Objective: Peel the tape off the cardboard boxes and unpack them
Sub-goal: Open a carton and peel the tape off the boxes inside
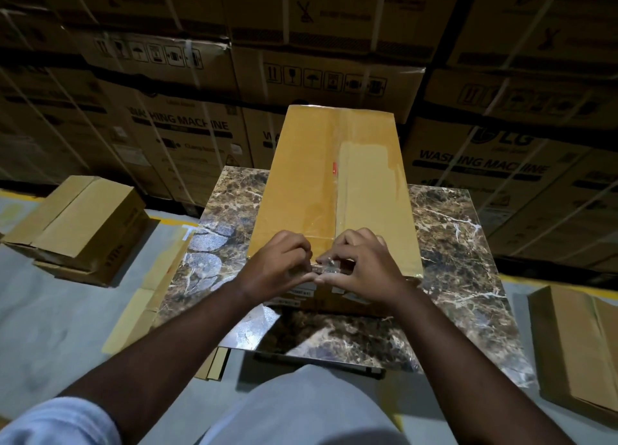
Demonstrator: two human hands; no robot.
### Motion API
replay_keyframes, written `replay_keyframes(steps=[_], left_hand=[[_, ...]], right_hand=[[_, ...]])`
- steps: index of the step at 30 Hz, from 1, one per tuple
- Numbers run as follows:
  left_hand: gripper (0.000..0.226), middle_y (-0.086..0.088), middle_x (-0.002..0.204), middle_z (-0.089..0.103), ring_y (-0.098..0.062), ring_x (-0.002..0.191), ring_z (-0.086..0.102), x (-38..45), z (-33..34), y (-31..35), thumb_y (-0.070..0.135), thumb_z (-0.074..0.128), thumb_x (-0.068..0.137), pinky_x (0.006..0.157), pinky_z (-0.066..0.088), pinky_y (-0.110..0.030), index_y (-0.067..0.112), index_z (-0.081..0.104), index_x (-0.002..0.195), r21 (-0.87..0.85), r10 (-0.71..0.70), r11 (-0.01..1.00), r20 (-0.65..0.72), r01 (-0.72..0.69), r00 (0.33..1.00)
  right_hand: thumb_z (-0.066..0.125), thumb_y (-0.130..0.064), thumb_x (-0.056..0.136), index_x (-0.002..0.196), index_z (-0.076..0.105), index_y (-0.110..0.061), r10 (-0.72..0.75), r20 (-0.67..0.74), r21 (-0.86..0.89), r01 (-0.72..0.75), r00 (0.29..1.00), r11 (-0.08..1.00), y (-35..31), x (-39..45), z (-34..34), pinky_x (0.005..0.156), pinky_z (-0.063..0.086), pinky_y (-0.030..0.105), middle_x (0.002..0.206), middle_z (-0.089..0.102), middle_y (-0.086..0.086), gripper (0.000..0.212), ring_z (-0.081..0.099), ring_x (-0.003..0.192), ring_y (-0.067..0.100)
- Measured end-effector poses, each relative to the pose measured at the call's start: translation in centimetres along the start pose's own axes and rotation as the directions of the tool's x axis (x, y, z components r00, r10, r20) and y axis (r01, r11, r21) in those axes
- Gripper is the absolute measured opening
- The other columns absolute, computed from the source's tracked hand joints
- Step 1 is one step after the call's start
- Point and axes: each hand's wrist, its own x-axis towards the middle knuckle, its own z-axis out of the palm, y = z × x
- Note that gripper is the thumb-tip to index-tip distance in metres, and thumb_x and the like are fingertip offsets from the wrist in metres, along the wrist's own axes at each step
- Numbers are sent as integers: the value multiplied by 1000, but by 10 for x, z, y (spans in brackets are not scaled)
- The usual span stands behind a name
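1. Looking down, we see a long cardboard box [334,190] lying on a marble-patterned table [461,244], its near end at our hands and its far end pointing toward the wall of stacked cartons [187,133].
2. We have clear tape [364,177] running lengthwise along the box's top; a crumpled bit of it [326,266] sits at the near edge.
3. Our left hand [277,264] curls its fingers and pinches that loose tape end at the box's near top edge.
4. Our right hand [361,264] meets it from the other side, fingers bent, thumb and fingertips also pinching the same tape bit.
5. We see white labels [301,294] on the box's near face, partly hidden under our hands.
6. We note a smaller brown box [77,224] on the grey floor to the left and another [575,347] to the right, both well apart from the table.
7. We notice flattened cardboard [140,311] leaning beside the table's left edge.
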Motion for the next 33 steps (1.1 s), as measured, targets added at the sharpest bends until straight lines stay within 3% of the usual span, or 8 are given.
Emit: replay_keyframes(steps=[3, 5, 8, 14, 20, 26, 33], left_hand=[[20, -2, 106, 67, -24, 102, 62, -8, -1, 5, 30, 80, 91, 85, 52, -36, 12, 72, 93, 3, -27, 1000, -29, 27, 999], [19, 2, 103, 69, -19, 98, 64, -7, -1, 13, 35, 73, 96, 84, 51, -33, 15, 74, 99, -41, -142, 989, -77, 139, 987], [11, 6, 98, 67, -19, 93, 62, 1, 2, 15, 30, 72, 97, 76, 51, -40, 19, 73, 98, -70, -247, 968, -92, 241, 965], [16, 9, 127, 63, -12, 121, 55, 1, -1, 14, 38, 73, 93, 91, 46, -30, 23, 72, 97, -78, -309, 949, -13, 307, 951], [17, 7, 134, 61, -12, 129, 52, -2, 1, 17, 37, 67, 97, 97, 33, -24, 21, 66, 100, 5, -260, 966, 17, 260, 965], [13, 5, 136, 61, -14, 132, 52, -2, 2, 20, 32, 68, 98, 104, 37, -31, 20, 64, 102, 5, -268, 963, 27, 268, 963], [12, 8, 137, 60, -11, 130, 53, -2, 0, 22, 34, 64, 100, 104, 40, -35, 22, 63, 103, -7, -292, 956, 39, 293, 955]], right_hand=[[65, -62, 84, 89, 80, -38, 62, -72, 146, -51, 995, 988, 2, 2, 4, 77, 39, 34, 91, 64, -20, 29, 50, 92, 5], [63, -60, 86, 80, 74, -39, 118, -79, 232, -97, 990, 968, 3, 5, 4, 74, 44, 37, 84, 67, -18, 24, 53, 88, 7], [64, -57, 87, 73, 68, -37, 114, -58, 278, -94, 992, 956, 5, 6, 2, 76, 46, 40, 77, 65, -11, 25, 54, 86, 13], [67, -48, 91, 74, 71, -25, 106, -83, 294, -77, 991, 953, 8, 2, 9, 76, 44, 40, 75, 60, -12, 29, 55, 84, 16], [69, -42, 91, 71, 70, -18, 179, -166, 424, -94, 970, 901, -2, -13, 16, 70, 45, 33, 74, 59, -10, 31, 60, 83, 17], [77, -11, 91, 73, 73, -19, 298, -148, 608, -151, 943, 779, -4, -14, 14, 77, 50, 26, 85, 69, 0, 20, 68, 86, 17], [79, -17, 91, 77, 78, -18, 345, -162, 565, -200, 924, 801, -9, -12, 5, 67, 50, 30, 78, 69, -1, 13, 66, 76, 16]])
